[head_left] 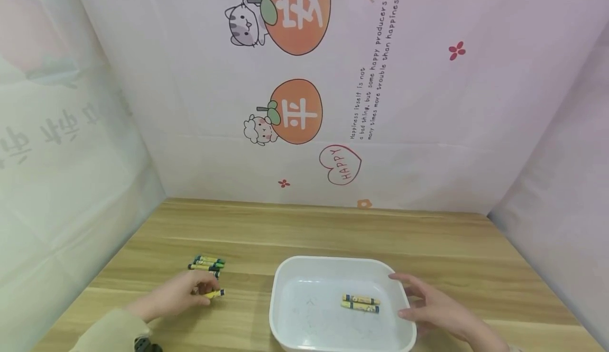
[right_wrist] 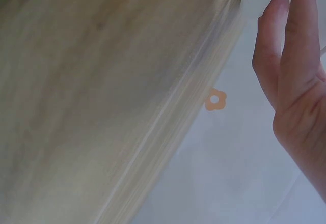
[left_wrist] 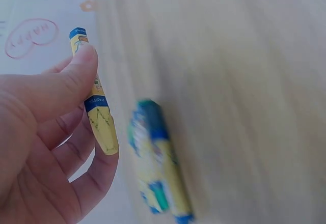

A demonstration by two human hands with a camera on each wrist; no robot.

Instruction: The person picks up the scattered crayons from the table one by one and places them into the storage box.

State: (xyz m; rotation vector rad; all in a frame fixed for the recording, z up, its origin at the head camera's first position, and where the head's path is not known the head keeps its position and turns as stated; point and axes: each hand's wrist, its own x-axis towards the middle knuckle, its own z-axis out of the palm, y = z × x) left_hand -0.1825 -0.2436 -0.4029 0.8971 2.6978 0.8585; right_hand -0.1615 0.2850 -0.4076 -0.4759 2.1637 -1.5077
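Observation:
My left hand [head_left: 183,291] pinches a yellow oil pastel [left_wrist: 96,99] between thumb and fingers, low over the left of the table. The pastel has a printed wrapper with dark blue bands, and its bare yellow end points away from the thumb. Just beyond that hand lies a small group of pastels [head_left: 208,261] in yellow wrappers, green and dark ones among them. A white plastic tub [head_left: 304,261] stands right of centre, with two yellow-wrapped pastels [head_left: 360,303] side by side inside. At the tub's right rim, my right hand [head_left: 435,307] touches the edge with thumb and fingertips, fingers extended.
The wood-grain table [head_left: 252,225] meets a white printed cloth [head_left: 418,130] at its back edge. Similar cloth hangs on the left and right sides. A dark band [head_left: 146,344] shows at my left wrist below a pale sleeve [head_left: 111,333].

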